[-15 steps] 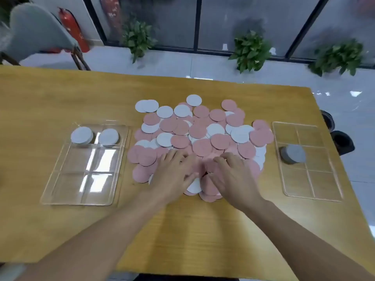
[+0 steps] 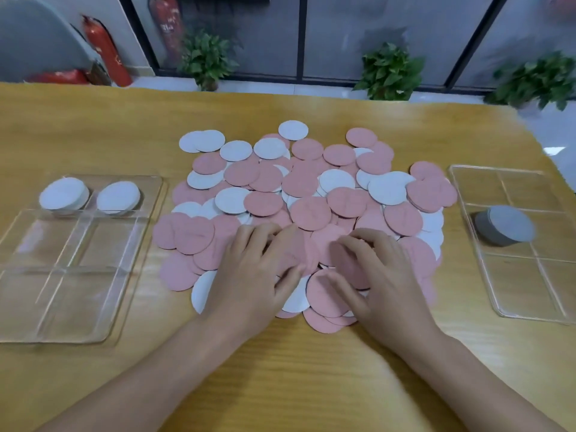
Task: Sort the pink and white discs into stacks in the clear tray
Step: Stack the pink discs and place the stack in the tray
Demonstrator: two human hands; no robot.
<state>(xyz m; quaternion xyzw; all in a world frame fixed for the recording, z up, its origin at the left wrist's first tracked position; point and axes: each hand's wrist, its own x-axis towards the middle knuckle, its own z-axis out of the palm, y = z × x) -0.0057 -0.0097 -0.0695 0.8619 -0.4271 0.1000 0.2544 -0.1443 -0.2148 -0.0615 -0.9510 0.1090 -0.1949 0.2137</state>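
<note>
Under both hands' spread, flat fingers point(image 2: 265, 241) lies the disc pile point(image 2: 311, 188), ungripped.

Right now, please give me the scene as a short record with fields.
surface: wooden table
pile: loose pink and white discs, centre
left tray: two white stacks in far compartments
right tray: one grey stack
left hand: flat on the pile's near edge
right hand: fingers curled on pink discs
</note>
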